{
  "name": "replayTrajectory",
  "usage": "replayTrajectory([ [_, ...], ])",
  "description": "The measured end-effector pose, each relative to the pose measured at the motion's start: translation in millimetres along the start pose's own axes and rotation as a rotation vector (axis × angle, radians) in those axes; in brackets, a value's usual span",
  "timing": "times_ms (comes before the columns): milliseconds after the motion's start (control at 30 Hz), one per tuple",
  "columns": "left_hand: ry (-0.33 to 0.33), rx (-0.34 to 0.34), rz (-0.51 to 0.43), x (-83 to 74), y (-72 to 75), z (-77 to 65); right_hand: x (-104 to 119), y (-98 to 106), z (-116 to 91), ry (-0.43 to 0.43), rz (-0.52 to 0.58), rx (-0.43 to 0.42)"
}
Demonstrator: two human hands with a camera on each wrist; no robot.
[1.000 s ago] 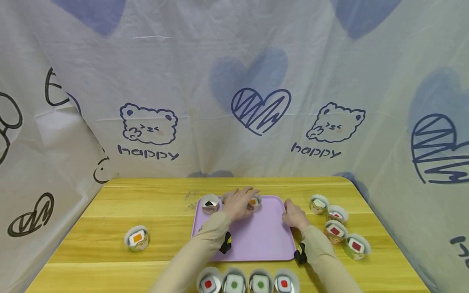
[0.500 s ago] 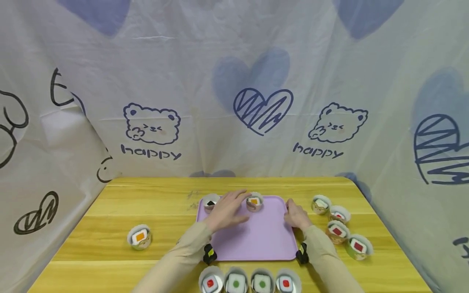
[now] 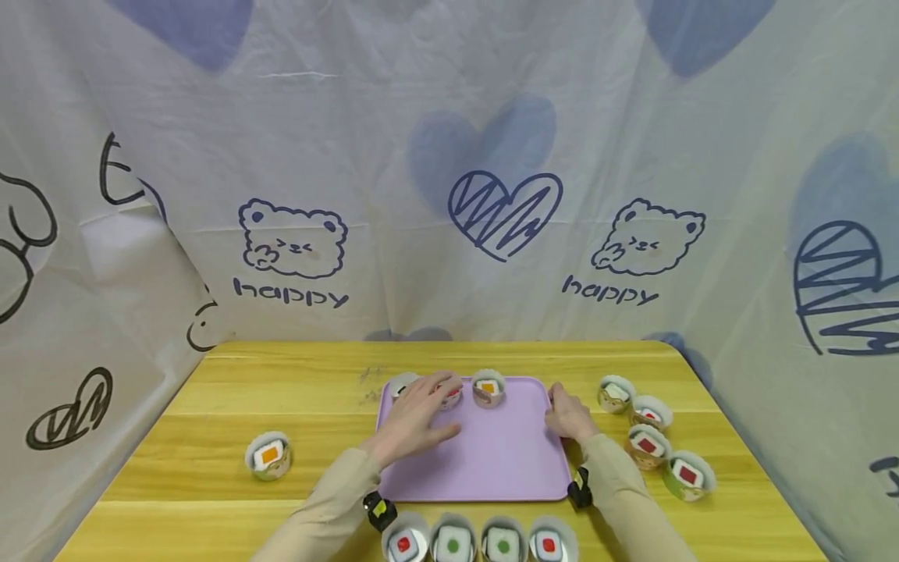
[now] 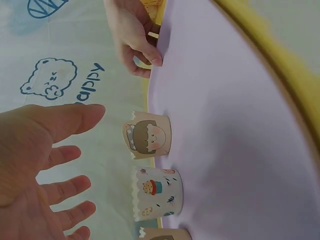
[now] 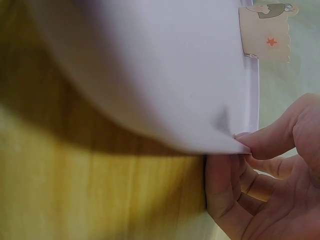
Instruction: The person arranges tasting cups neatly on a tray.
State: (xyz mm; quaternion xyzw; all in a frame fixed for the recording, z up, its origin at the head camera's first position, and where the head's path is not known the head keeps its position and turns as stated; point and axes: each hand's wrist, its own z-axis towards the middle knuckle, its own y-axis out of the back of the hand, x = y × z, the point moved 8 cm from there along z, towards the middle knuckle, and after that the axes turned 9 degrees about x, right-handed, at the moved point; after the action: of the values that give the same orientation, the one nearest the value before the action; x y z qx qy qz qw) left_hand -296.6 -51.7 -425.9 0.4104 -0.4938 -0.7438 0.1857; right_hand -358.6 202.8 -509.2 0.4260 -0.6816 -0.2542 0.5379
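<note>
Left fingers (image 4: 69, 189) spread, I'm hovering near the paper cups (image 4: 159, 194) on this lilac tray (image 3: 506, 460)! My right fingers (image 5: 219, 185) pinch the tray's far right corner.

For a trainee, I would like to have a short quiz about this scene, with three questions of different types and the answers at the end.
1. True or false: the right hand pinches the tray.
2. How many cups stand on the tray?
3. Which colour shows inside the lone cup left of the tray? a) red b) orange c) black

Key: 1. True. 2. Three. 3. b.
</note>
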Motion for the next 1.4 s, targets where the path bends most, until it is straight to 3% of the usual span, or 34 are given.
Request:
replayTrajectory([
  [233, 0.047, -0.041, -0.028, 9.2, 9.1, -19.8, 1.1, 0.0, 0.5, 0.007, -0.019, -0.008],
  [400, 0.165, -0.042, -0.035, 27.4, 25.8, -38.0, 0.9, 0.8, -0.6, 0.007, -0.024, -0.012],
  [567, 0.299, 0.019, -0.029, 50.7, 42.3, -59.8, 1.1, 1.7, -0.9, 0.004, -0.023, -0.012],
  [1133, 0.576, 0.222, 0.023, 99.3, 82.0, -127.2, 1.8, 2.1, -0.9, 0.003, -0.036, -0.024],
  [1400, 0.585, 0.361, -0.039, 117.8, 86.0, -145.3, 1.4, 1.8, -1.5, 0.005, -0.030, -0.024],
])
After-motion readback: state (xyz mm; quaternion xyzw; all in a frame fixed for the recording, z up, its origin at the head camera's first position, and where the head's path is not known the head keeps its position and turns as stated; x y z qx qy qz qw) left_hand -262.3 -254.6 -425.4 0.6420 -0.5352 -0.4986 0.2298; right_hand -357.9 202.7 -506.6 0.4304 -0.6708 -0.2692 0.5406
